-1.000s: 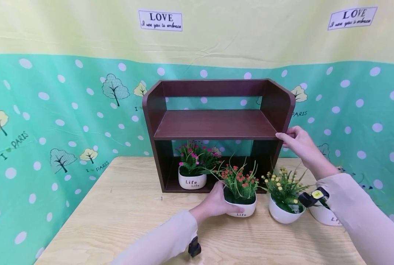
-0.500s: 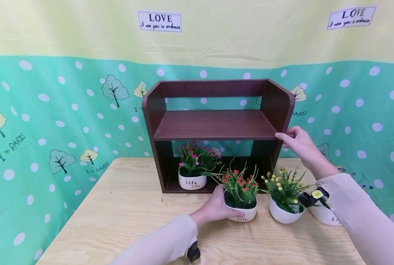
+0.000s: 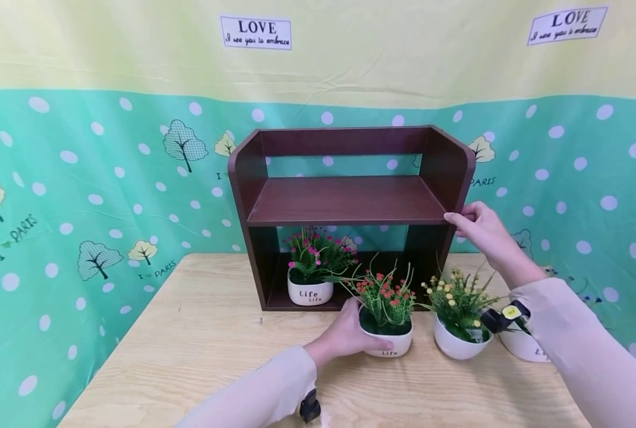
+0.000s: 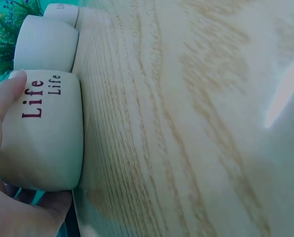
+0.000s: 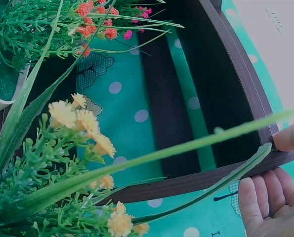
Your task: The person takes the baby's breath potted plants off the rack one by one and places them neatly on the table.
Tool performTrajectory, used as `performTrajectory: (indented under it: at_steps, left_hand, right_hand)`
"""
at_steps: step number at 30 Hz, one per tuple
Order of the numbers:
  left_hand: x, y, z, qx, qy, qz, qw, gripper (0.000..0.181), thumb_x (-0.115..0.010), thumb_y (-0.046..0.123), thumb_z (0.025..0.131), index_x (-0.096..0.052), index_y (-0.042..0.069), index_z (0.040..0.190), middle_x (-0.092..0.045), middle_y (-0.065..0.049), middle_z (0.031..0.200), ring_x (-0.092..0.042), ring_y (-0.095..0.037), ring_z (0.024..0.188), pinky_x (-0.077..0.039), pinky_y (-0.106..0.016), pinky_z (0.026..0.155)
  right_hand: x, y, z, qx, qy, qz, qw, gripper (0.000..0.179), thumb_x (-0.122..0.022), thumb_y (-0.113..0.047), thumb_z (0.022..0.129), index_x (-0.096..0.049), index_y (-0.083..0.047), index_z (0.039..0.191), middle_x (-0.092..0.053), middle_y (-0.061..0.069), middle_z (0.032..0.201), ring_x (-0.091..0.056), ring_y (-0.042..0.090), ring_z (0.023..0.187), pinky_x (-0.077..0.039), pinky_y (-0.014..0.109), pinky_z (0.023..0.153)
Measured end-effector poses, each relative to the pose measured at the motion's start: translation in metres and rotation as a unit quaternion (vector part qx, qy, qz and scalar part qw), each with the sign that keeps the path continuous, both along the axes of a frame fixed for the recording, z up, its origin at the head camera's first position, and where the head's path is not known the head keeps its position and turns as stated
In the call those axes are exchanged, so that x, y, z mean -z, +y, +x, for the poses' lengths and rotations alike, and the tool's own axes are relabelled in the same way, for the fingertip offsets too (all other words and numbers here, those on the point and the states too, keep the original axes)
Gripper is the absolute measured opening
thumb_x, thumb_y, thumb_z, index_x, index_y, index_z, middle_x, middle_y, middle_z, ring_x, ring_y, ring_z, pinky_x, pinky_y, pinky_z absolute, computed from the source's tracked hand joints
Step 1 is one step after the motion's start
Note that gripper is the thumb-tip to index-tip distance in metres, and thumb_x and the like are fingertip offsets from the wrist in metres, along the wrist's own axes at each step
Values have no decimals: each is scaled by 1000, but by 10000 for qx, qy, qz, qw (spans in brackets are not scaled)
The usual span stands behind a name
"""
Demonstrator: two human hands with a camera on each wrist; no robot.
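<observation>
My left hand grips a white "Life" pot of red artificial flowers in front of the shelf. In the left wrist view the thumb lies on the white pot near its lettering, and its base is at the tabletop. My right hand pinches the right side panel of the dark brown two-tier shelf. The right wrist view has the thumb on one face of the panel edge and curled fingers on the other. A pot of pink flowers stands inside the lower tier, at the left.
Right of the held pot, a white pot with yellow flowers stands on the wooden table. Another white pot is farther right, partly hidden by my right sleeve. A patterned curtain hangs behind the shelf.
The pot of red flowers has come slightly toward me in my left hand and sits a little lower in view. My right hand has stayed on the shelf.
</observation>
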State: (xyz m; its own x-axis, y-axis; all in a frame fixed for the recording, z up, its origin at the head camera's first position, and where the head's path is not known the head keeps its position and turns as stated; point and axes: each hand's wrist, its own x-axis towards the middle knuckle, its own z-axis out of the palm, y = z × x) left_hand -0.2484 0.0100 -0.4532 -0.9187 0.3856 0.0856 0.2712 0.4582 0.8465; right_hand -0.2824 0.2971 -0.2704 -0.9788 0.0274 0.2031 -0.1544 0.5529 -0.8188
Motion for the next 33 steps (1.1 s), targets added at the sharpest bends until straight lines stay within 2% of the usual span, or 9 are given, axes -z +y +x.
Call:
performTrajectory:
  at_steps: [10,15,23,27,33]
  left_hand:
    - [-4,-4,-2,25,186,-101,9998,105,-95,46,62,-41,3,140,-47,-6,128,-50,-23,120,-41,-42,105]
    - [-11,-10,0,58,166,-240,9996,110,-93,53,63,-39,4,144,-45,-7,136,-49,-24,125,-40,-43,107]
    - [-19,-25,-1,193,122,-96,9997,102,-90,53,67,-39,14,146,-45,0,137,-49,-19,125,-41,-40,105]
    - [-23,-37,-1,168,45,-71,9998,97,-89,50,70,-40,12,145,-46,-7,141,-48,-24,129,-41,-44,105]
    - [-27,-55,-2,158,95,29,9998,95,-89,45,73,-39,12,147,-45,-6,146,-49,-27,130,-45,-46,102]
  right_hand:
    - [0,0,2,5,39,-48,10000,58,-52,-43,102,-39,8,128,-46,18,112,-56,16,88,-48,14,72]
    - [1,0,0,17,26,-19,10000,58,-52,-42,102,-38,8,129,-46,18,113,-55,15,87,-48,14,72]
    - [0,0,-1,-37,10,-51,10000,57,-52,-41,102,-38,8,129,-45,18,113,-55,13,87,-48,13,72]
    - [0,0,-1,-27,23,-47,10000,58,-52,-42,102,-38,8,128,-45,18,113,-55,15,88,-48,13,72]
    - [1,0,1,8,51,-43,10000,57,-53,-43,102,-39,7,126,-46,17,112,-55,15,86,-48,14,72]
